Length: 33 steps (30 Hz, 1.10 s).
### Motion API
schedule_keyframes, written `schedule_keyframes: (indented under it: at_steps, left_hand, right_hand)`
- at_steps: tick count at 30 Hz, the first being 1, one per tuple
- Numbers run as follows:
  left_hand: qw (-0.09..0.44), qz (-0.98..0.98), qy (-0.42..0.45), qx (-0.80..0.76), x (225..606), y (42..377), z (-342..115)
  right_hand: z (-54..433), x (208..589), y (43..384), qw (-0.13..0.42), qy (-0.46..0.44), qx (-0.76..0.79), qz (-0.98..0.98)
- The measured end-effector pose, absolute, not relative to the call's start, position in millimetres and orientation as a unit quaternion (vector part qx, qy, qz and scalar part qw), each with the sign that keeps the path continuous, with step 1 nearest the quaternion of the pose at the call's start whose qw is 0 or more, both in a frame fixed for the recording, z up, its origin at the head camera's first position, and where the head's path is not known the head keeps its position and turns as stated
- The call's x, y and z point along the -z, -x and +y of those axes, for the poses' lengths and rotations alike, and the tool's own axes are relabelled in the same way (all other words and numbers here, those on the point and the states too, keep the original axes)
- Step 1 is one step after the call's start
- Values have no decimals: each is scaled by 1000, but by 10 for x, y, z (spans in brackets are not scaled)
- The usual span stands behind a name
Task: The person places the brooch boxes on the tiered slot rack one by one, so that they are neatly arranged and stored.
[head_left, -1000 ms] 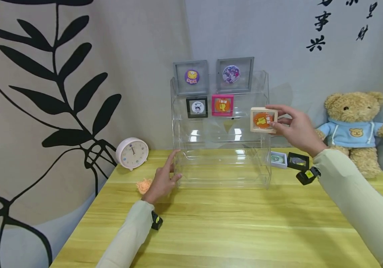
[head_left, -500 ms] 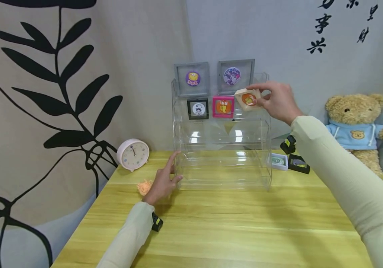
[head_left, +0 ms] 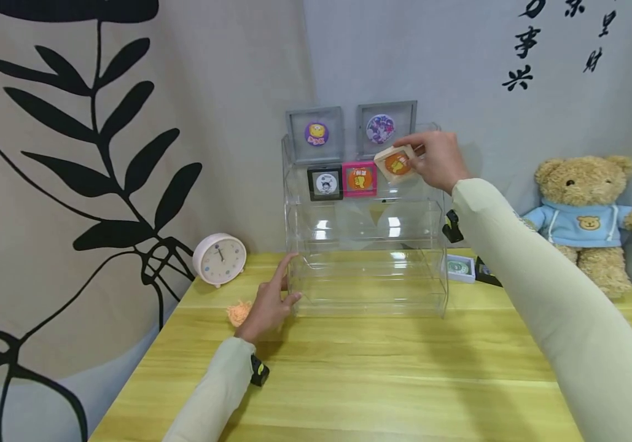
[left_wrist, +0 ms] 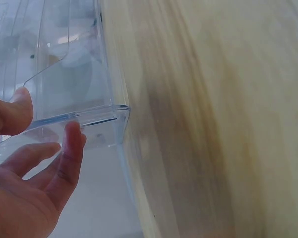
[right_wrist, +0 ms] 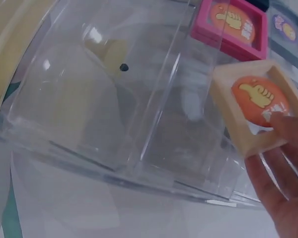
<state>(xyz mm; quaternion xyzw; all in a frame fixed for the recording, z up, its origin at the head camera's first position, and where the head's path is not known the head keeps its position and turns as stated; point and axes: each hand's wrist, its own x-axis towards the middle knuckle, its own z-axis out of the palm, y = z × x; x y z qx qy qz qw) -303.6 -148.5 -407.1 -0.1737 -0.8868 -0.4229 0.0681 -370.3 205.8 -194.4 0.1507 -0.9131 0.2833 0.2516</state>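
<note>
My right hand (head_left: pixel 436 158) pinches a pale wooden square frame (head_left: pixel 394 163) with an orange thumbs-up badge. It tilts over the second tier of a clear acrylic display stand (head_left: pixel 368 288), right beside a pink frame (head_left: pixel 360 179). A black frame (head_left: pixel 325 183) stands against the pink one's left side. In the right wrist view the thumb lies on the wooden frame's (right_wrist: pixel 233 111) front, fingers behind and below. My left hand (head_left: pixel 269 307) holds the stand's left side edge; the left wrist view shows the thumb on one side of the clear panel (left_wrist: pixel 72 116), fingers on the other.
Two grey frames (head_left: pixel 316 153) with round badges stand on the top tier. Right of the stand lie a white frame (head_left: pixel 460 269) and a partly hidden black frame (head_left: pixel 486 273), near a teddy bear (head_left: pixel 586 215). A clock (head_left: pixel 219 259) and an orange fuzzy item (head_left: pixel 239 314) sit at left.
My right hand has brought the wooden frame left and up from the stand's right edge to the second tier. The pink frame has slid left against the black one. The left hand stays put.
</note>
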Motion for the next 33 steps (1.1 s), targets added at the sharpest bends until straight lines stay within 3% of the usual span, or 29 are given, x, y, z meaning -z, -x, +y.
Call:
schedule_keyframes:
  at_steps: [19,33]
  left_hand:
    - [72,-886,179,421,4064,3029,-1494]
    - [72,-893,173,409,4043,3015,-1492]
  right_hand:
    - [2071,2169,3840,268,-138,-269,-915]
    - [2106,2268,3805,263,-153,-176,-936]
